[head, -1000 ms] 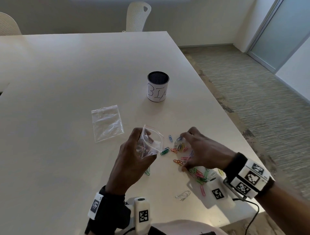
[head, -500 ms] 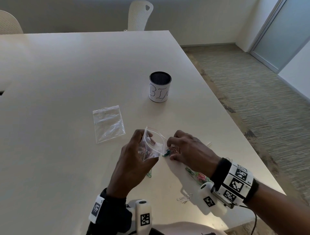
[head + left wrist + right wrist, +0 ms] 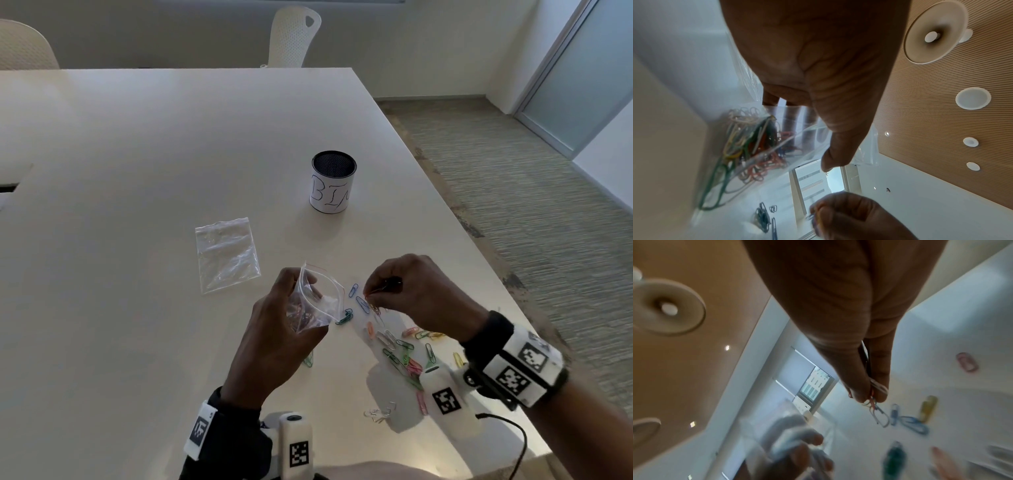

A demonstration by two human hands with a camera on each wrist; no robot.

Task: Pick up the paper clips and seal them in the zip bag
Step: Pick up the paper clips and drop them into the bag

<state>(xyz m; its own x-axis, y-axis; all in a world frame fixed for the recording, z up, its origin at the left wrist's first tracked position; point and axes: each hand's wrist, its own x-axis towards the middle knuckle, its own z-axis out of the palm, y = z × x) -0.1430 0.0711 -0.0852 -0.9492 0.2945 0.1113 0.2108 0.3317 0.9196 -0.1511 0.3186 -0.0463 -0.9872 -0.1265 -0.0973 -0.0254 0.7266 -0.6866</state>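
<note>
Low in the centre of the frame, my left hand (image 3: pixel 274 342) is gripping the clear zip bag (image 3: pixel 317 301), mouth gaping, coloured clips bunched inside. Right of it, my right hand (image 3: pixel 421 294) is pinching several paper clips (image 3: pixel 874 400) between thumb and fingertip. More clips (image 3: pixel 407 356) are lying scattered on the pale table (image 3: pixel 137 154); those nearest my right wrist are partly hidden.

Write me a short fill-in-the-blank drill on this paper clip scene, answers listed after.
1. The left hand holds the open zip bag, which already contains ____.
2. The right hand pinches several ____.
3. The black cup carries a white label with the letters ____.

Missing words: paper clips; paper clips; BIN
</note>
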